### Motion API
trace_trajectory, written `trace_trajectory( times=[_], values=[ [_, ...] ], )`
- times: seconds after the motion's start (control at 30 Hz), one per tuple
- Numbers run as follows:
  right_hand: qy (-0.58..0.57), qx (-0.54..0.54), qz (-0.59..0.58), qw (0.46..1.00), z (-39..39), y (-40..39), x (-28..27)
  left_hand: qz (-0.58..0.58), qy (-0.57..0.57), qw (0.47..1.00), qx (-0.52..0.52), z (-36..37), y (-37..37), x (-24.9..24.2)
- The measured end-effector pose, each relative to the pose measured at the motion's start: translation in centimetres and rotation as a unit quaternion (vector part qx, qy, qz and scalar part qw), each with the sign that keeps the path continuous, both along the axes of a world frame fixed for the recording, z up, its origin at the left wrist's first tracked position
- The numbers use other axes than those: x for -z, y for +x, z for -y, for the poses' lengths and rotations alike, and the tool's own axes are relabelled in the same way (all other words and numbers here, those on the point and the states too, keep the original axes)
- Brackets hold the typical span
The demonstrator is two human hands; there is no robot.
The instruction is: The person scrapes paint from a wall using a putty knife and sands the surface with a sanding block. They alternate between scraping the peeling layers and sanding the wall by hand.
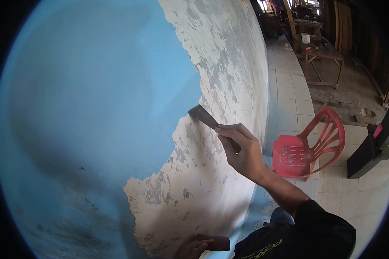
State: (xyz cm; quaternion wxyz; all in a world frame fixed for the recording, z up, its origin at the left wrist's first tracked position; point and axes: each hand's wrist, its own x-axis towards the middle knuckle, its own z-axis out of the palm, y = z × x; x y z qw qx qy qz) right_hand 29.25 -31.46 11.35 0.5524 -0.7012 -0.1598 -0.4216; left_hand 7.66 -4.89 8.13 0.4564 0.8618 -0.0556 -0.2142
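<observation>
My right hand (pixel 242 149) is closed on a paint scraper (pixel 204 116), pinching it between thumb and fingers. The scraper's dark, wide blade rests on the wall at the ragged border between blue paint (pixel 104 86) and a bare, whitish, grey-mottled patch (pixel 194 164). At the bottom edge, my left hand (pixel 193 249) shows only in part. Its fingers lie against a dark brown piece (pixel 218 243) whose kind I cannot make out, close to the lower wall.
A red plastic chair (pixel 293 155) stands on the tiled floor (pixel 289 93) to the right, beside a black stand (pixel 367 155) with a pink item (pixel 378 131). Further back, a wooden table (pixel 326 51) bears a white container (pixel 305 38).
</observation>
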Motion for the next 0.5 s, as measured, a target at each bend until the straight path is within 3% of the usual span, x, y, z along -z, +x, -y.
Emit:
trace_trajectory(
  times=[0.33,0.5],
  values=[
    [0.014,-0.015,0.002,1.000,0.8,0.6,0.4,0.046,-0.008,0.999,0.016,0.7,0.5,-0.8],
    [0.011,0.001,0.021,1.000,0.8,0.7,0.7,0.006,0.022,1.000,-0.001,-0.4,0.2,0.8]
  ],
)
